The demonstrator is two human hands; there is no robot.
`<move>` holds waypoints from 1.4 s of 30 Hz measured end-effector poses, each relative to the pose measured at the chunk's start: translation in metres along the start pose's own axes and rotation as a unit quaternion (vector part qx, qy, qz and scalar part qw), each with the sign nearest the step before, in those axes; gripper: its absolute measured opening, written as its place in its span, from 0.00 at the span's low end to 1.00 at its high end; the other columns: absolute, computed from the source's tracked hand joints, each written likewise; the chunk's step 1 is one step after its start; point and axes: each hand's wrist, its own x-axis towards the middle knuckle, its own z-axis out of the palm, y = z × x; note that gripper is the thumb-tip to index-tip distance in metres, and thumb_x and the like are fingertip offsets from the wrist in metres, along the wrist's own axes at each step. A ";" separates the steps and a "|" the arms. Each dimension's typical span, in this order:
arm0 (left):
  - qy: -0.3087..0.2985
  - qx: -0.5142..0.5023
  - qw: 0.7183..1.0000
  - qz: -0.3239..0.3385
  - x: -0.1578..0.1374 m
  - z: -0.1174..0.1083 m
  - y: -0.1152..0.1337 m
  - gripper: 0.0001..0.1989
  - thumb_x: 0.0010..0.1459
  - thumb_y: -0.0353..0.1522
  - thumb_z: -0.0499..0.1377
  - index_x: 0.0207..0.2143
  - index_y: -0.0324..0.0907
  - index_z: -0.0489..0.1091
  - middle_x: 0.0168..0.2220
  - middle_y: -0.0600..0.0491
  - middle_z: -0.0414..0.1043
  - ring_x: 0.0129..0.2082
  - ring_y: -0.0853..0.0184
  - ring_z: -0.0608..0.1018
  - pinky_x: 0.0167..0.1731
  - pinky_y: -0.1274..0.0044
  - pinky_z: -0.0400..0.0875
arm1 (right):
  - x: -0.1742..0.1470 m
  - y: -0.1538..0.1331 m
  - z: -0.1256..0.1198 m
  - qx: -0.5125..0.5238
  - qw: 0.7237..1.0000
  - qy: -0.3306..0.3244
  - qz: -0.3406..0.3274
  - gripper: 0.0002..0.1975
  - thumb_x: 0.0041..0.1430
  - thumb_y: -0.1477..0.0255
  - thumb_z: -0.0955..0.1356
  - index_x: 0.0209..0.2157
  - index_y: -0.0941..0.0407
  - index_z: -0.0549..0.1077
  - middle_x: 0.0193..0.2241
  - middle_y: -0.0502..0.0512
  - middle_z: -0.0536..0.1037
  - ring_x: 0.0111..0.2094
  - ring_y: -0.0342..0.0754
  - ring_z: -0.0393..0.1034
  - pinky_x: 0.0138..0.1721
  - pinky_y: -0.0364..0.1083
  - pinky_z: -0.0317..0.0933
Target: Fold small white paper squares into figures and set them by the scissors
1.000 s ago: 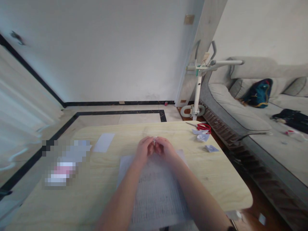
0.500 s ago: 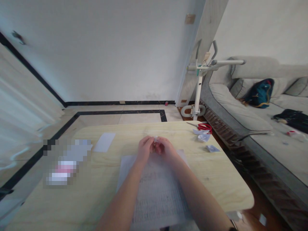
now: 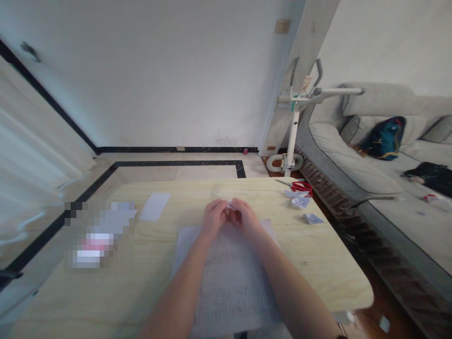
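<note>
Close together above the far edge of a large printed sheet (image 3: 233, 296), both my hands pinch a small piece of white paper (image 3: 230, 205). My left hand (image 3: 213, 217) grips its left side with fingers curled in. On the other side, my right hand (image 3: 244, 217) has thumb and fingers closed on it. Most of the paper is hidden by the fingers, so its exact shape cannot be made out. To the right lie folded white paper pieces (image 3: 300, 202) and one more folded piece (image 3: 313, 218). Red-handled scissors (image 3: 301, 187) rest behind them.
The pale wooden table (image 3: 328, 268) bears a plain white sheet (image 3: 154, 207) on the left. A blurred-out patch (image 3: 95, 240) covers something at the left edge. Beyond stand white exercise equipment (image 3: 292, 132) and a grey sofa (image 3: 356, 165) with a blue bag (image 3: 386, 139).
Both hands stay in nearly the same place, and the fingers have shifted slightly on the small paper, which shows a little more. The whole view has moved slightly.
</note>
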 end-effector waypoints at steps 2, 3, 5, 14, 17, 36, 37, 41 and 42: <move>-0.011 -0.024 1.000 -0.005 -0.001 0.001 -0.002 0.16 0.47 0.40 0.58 0.16 0.43 0.56 0.11 0.62 0.49 0.12 0.76 0.56 0.13 0.81 0.50 | 0.000 0.000 -0.001 0.013 1.000 -0.007 0.010 0.12 0.49 0.65 0.67 0.18 0.55 0.63 0.10 0.43 0.61 0.13 0.39 0.51 0.16 0.42 0.44; -0.016 -0.036 0.999 -0.008 -0.001 0.001 -0.003 0.17 0.47 0.40 0.58 0.16 0.43 0.56 0.11 0.62 0.49 0.11 0.76 0.55 0.12 0.81 0.50 | 0.000 0.000 -0.001 0.022 1.000 -0.011 0.014 0.12 0.48 0.66 0.67 0.18 0.55 0.63 0.10 0.43 0.61 0.13 0.39 0.51 0.16 0.42 0.44; -0.028 -0.059 0.998 -0.013 -0.001 0.000 -0.006 0.17 0.48 0.42 0.58 0.17 0.43 0.56 0.10 0.63 0.47 0.10 0.76 0.54 0.12 0.81 0.51 | 0.001 0.001 -0.001 0.041 0.999 -0.017 0.022 0.12 0.48 0.66 0.67 0.18 0.55 0.63 0.10 0.43 0.61 0.13 0.39 0.51 0.16 0.41 0.44; -0.047 -0.069 0.996 -0.020 -0.002 0.001 -0.001 0.18 0.46 0.40 0.59 0.15 0.41 0.55 0.10 0.63 0.49 0.10 0.79 0.53 0.11 0.83 0.43 | 0.002 0.004 -0.001 0.038 0.999 -0.013 0.011 0.15 0.50 0.64 0.66 0.15 0.55 0.63 0.09 0.44 0.60 0.12 0.39 0.51 0.16 0.42 0.42; -0.041 -0.070 0.996 -0.023 -0.002 0.000 -0.002 0.17 0.46 0.39 0.60 0.16 0.41 0.56 0.11 0.63 0.49 0.10 0.79 0.53 0.11 0.83 0.43 | 0.002 0.006 -0.002 0.036 0.999 -0.015 0.007 0.14 0.50 0.65 0.66 0.16 0.56 0.64 0.10 0.44 0.61 0.13 0.39 0.51 0.16 0.42 0.42; -0.053 -0.028 0.998 0.023 0.001 -0.004 -0.010 0.16 0.52 0.38 0.57 0.16 0.42 0.58 0.10 0.63 0.49 0.10 0.77 0.54 0.11 0.81 0.48 | 0.002 0.001 0.000 0.012 1.000 0.028 -0.004 0.14 0.49 0.66 0.66 0.14 0.56 0.64 0.09 0.45 0.61 0.12 0.39 0.52 0.15 0.42 0.42; -0.050 -0.030 0.998 0.024 0.002 -0.004 -0.010 0.16 0.52 0.38 0.57 0.16 0.42 0.57 0.10 0.63 0.49 0.10 0.77 0.54 0.11 0.81 0.48 | 0.002 0.001 0.000 0.013 1.000 0.021 -0.002 0.14 0.49 0.66 0.65 0.14 0.56 0.64 0.09 0.45 0.61 0.12 0.39 0.52 0.15 0.42 0.42; -0.029 -0.037 0.999 0.017 0.003 -0.003 -0.011 0.15 0.51 0.37 0.56 0.15 0.41 0.58 0.09 0.62 0.50 0.09 0.77 0.54 0.10 0.81 0.46 | 0.000 0.001 0.000 0.028 0.999 -0.008 0.021 0.14 0.50 0.64 0.66 0.16 0.56 0.64 0.09 0.44 0.61 0.11 0.39 0.51 0.14 0.42 0.41; -0.036 -0.038 0.999 0.012 0.003 -0.003 -0.011 0.15 0.51 0.37 0.55 0.16 0.41 0.59 0.09 0.63 0.50 0.09 0.77 0.54 0.10 0.81 0.46 | 0.000 0.001 0.000 0.021 1.000 -0.015 0.015 0.14 0.51 0.65 0.66 0.17 0.56 0.65 0.09 0.44 0.61 0.11 0.39 0.51 0.14 0.41 0.42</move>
